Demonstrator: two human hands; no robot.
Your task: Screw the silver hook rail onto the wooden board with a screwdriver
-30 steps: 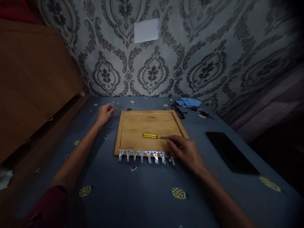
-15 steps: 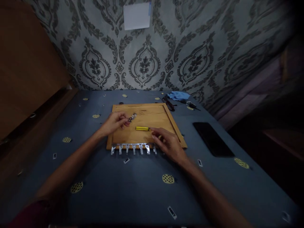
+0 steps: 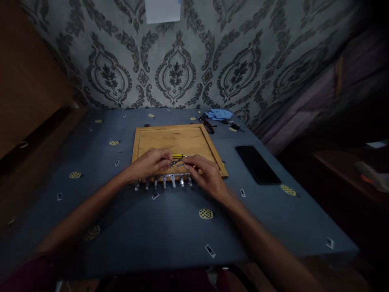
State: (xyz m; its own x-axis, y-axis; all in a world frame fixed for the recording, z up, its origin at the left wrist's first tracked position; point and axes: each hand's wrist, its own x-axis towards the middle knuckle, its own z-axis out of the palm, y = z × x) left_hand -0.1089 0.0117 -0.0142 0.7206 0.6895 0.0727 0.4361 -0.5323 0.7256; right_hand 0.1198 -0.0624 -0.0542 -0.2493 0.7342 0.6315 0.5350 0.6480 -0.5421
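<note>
My left hand (image 3: 152,163) is closed in a pinch on a small grey metal piece (image 3: 175,162). At the other end of that piece are the bent, closed fingertips of my right hand (image 3: 206,172); its exact shape is too small to make out. Just behind the fingers, a yellow-handled screwdriver (image 3: 178,156) lies over a framed wooden board (image 3: 170,140), its shaft pointing right. Several shiny metal hook-like pieces (image 3: 173,181) form a row along the board's near edge, partly hidden by my hands.
A black phone (image 3: 257,165) lies right of the board. Behind it are dark-framed glasses (image 3: 207,124), a blue cloth (image 3: 219,114) and keys (image 3: 235,125). A patterned wall (image 3: 175,77) rises at the back, and a wooden cabinet (image 3: 30,81) stands at the left.
My left hand has moved right and nearer with the metal piece. My right hand has come away from the screwdriver and met the piece. The view has shifted slightly.
</note>
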